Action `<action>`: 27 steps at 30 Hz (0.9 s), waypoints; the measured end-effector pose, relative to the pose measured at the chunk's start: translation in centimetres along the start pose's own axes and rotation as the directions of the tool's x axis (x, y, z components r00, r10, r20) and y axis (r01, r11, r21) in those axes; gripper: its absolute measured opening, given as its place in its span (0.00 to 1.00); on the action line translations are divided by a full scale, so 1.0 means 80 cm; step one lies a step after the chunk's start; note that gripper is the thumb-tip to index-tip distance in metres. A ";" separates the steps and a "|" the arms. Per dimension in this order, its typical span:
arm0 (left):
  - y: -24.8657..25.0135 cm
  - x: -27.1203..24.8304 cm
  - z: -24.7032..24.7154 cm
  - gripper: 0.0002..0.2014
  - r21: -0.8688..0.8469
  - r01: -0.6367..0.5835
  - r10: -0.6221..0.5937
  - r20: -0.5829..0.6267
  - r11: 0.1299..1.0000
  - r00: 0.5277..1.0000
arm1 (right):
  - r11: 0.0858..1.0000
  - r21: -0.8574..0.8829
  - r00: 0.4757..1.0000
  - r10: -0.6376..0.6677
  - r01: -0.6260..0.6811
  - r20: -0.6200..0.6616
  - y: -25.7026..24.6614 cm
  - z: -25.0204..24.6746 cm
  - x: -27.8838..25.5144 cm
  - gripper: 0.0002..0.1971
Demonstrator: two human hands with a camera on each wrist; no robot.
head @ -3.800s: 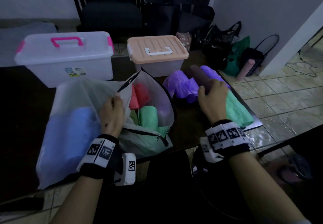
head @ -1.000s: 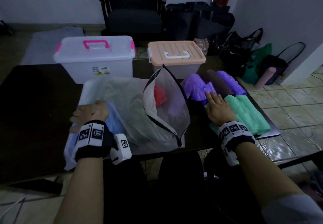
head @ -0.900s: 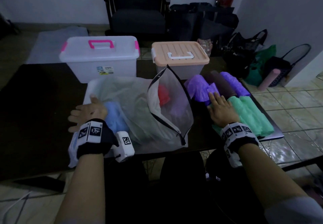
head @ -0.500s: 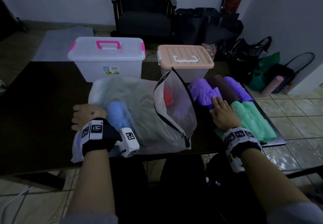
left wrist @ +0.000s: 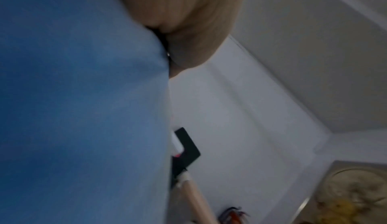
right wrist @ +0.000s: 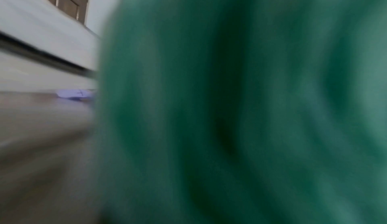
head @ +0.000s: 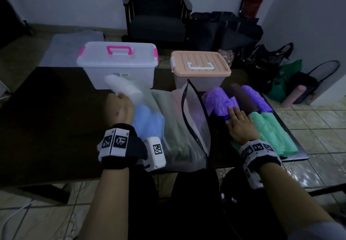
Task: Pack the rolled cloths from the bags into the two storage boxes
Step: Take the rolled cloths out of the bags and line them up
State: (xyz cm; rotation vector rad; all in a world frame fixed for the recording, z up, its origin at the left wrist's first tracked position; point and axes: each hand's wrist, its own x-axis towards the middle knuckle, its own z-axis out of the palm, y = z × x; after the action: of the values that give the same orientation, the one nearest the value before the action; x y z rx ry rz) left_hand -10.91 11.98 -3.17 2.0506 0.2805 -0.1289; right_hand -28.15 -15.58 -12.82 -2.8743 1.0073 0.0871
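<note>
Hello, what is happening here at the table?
A person is unpacking rolled cloths to store them. The left hand grips the edge of the translucent bag, which holds a blue roll. The right hand lies flat on the green rolls, beside the purple rolls. The clear box and the peach-lidded box are both closed.

bags before two boxes
</note>
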 end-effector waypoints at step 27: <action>0.063 0.029 0.006 0.12 -0.689 -0.101 0.053 -0.091 0.718 0.994 | 1.000 -0.008 0.999 0.010 -0.010 -0.045 0.004 0.005 0.001 0.27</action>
State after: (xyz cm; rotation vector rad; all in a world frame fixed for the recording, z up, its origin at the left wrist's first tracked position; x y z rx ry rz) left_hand -7.39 9.59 0.42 1.3035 0.2344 0.0919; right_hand -28.31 -15.83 -13.23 -2.8909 1.0312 0.0275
